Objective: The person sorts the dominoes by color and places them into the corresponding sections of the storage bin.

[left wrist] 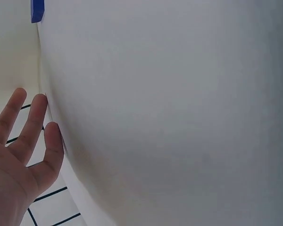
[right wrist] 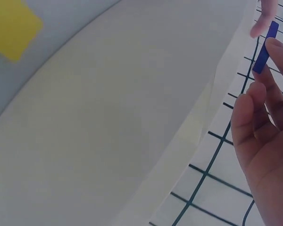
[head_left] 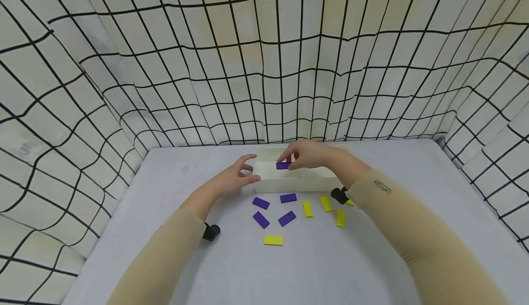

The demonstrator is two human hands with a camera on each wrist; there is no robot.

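Observation:
Between thumb and fingers my right hand [head_left: 305, 154] pinches a purple block [head_left: 283, 165], held over the left part of a white divided box [head_left: 281, 185]. The right wrist view shows the same block [right wrist: 266, 48] edge-on at the fingertips. My left hand [head_left: 236, 175] is at the box's left end, fingers spread and holding nothing; whether it touches the wall I cannot tell. In the left wrist view that hand [left wrist: 23, 160] has its fingers extended. In front of the box lie several purple blocks [head_left: 261, 203] and, mostly further right, several yellow blocks [head_left: 307, 208].
A single yellow block [head_left: 273, 240] lies nearest to me on the white table [head_left: 231, 273]. Black-lined netting over white cloth [head_left: 289, 84] rises behind and at both sides of the table. One yellow block [head_left: 350, 202] is partly covered by the right wrist's black camera [head_left: 340, 195].

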